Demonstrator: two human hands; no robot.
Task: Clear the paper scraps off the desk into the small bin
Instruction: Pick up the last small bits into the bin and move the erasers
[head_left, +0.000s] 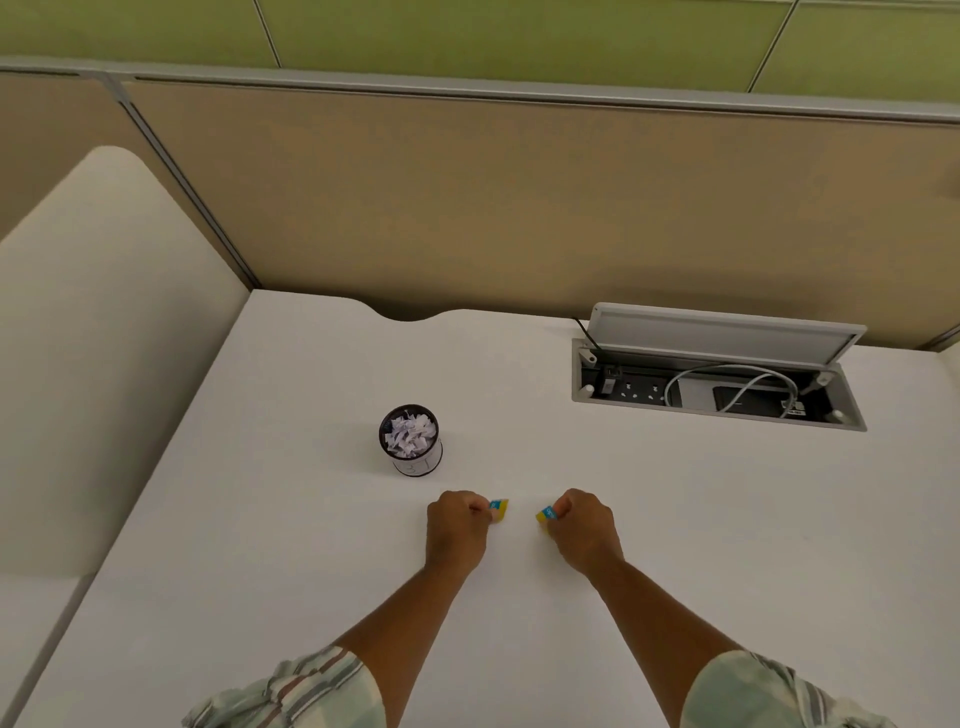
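Both hands closed over the white desk (675, 519), each pinching a yellow-and-blue piece.
Left hand (457, 525) grips one piece (500, 509), right hand (584, 527) the other (547, 514), slightly apart. Small bin (411, 440), full of white paper scraps (409, 434), stands just beyond left hand.

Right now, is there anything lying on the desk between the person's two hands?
No. In the head view, only bare white desk shows between the left hand and right hand, each pinching a small yellow-and-blue piece.
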